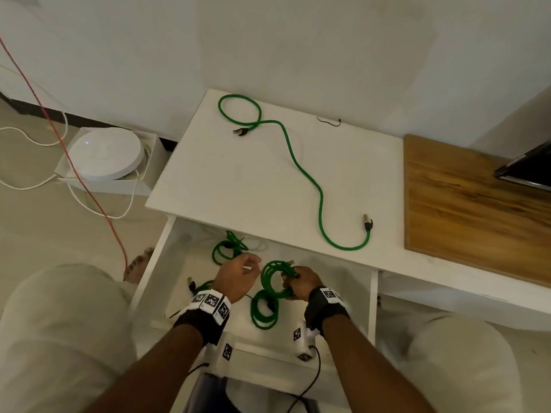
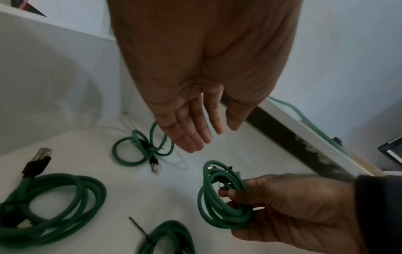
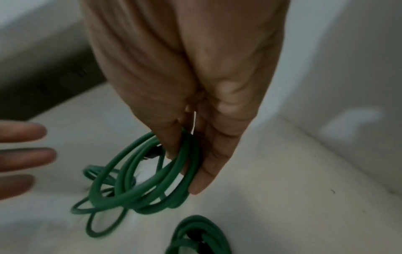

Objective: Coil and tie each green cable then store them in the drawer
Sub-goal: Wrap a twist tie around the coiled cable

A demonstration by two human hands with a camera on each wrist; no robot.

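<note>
My right hand [image 1: 293, 286] grips a coiled green cable [image 1: 272, 280] with a black tie on it, held above the open white drawer [image 1: 149, 269]; the same coil [image 2: 219, 197] [image 3: 141, 177] shows in both wrist views. My left hand [image 1: 241, 271] [image 2: 195, 123] hovers just left of it, fingers straight, holding nothing. Three more tied green coils lie in the drawer: one at the back [image 1: 225, 248], one under the held coil [image 1: 264, 311], one near my left wrist [image 2: 50, 204]. A loose green cable [image 1: 301, 165] snakes uncoiled across the white cabinet top [image 1: 238, 180].
A thin black tie [image 1: 328, 121] lies at the back of the cabinet top. A wooden board [image 1: 477, 210] covers its right side, with a dark screen [image 1: 527, 171] on it. On the floor left stand a white round device in a box [image 1: 107, 156], white wires and a red cord [image 1: 74, 162].
</note>
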